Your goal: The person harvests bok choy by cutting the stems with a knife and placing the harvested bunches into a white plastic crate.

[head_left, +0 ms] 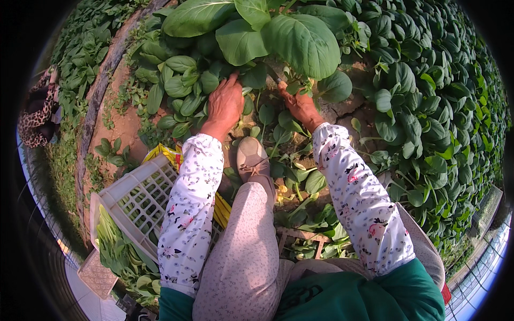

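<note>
My left hand (pixel 225 104) reaches in among low leafy greens (pixel 184 85), its fingers curled at the stems and its fingertips hidden by leaves. Just right of it, my right hand (pixel 301 107) is closed round a dark narrow tool (pixel 273 74) that looks like a knife; leaves cover part of it. Above both hands spreads a large leafy green plant (pixel 302 45) with broad, pale-veined leaves. Small plants and loose leaves (pixel 316 182) lie on the soil below the hands.
A white plastic crate (pixel 140 187) with picked greens (pixel 115 246) stands at my left, beside a yellow bag (pixel 170 155). My shoe (pixel 251 155) is between my arms. Dense greens (pixel 417 117) fill the right. A dark hose (pixel 96 101) runs along the left; beyond it is another person (pixel 38 120).
</note>
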`<state>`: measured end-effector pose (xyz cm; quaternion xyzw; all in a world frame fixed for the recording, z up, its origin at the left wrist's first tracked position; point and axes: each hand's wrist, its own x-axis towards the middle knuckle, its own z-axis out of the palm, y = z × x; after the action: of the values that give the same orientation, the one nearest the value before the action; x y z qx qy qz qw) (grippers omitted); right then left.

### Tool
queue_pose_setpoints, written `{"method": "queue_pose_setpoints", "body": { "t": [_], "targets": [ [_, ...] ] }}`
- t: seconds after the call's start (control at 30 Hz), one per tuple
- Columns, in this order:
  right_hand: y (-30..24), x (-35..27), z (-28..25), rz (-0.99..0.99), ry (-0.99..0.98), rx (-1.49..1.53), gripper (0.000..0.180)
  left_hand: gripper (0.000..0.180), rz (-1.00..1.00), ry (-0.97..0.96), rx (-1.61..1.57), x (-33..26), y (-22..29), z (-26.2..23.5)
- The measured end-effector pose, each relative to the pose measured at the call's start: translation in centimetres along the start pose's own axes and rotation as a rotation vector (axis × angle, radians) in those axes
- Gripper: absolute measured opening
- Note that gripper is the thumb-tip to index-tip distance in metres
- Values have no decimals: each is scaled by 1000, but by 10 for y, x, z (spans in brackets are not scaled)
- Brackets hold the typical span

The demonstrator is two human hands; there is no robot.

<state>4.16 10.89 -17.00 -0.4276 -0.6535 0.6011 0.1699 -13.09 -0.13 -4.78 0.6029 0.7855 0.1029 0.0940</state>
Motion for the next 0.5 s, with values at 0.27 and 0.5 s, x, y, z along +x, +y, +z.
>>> {"method": "queue_pose_setpoints", "body": {
  "t": [0.27,0.5],
  "targets": [
    [-43,-40,-41,40,-352,-217,48,30,161,45,-50,-22,5,-9],
    [-83,-69,-42,443,-168,542,38,50,210,64,-234,-66,37,-20]
  ]
}}
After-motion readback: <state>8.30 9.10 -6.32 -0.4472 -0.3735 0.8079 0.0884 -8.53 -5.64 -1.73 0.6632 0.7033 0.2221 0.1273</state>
